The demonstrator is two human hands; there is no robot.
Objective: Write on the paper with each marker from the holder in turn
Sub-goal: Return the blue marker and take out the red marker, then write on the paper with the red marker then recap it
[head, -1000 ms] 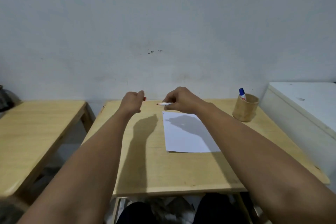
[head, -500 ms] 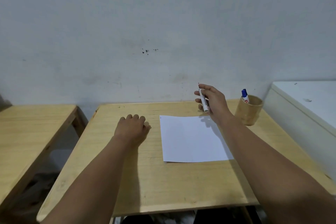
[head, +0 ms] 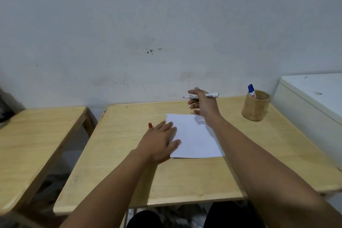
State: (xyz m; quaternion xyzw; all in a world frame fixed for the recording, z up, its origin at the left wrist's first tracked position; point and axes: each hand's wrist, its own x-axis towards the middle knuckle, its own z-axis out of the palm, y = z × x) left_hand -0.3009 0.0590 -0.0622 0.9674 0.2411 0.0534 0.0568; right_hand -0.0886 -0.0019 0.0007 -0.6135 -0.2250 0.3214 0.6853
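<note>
A white sheet of paper lies on the wooden table. My right hand hovers above the paper's far edge, holding a white uncapped red marker level, its red tip pointing left. My left hand rests flat, fingers spread, across the paper's left edge. A red marker cap lies on the table just beyond my left fingers. A round wooden holder stands at the far right of the table with a blue-capped marker sticking out of it.
A second wooden table stands to the left, across a gap. A white cabinet borders the table on the right. A pale wall runs right behind the table.
My right hand turned the marker from upright to level with its tip to the left. My left hand slid right onto the paper's edge, leaving the red cap on the table.
</note>
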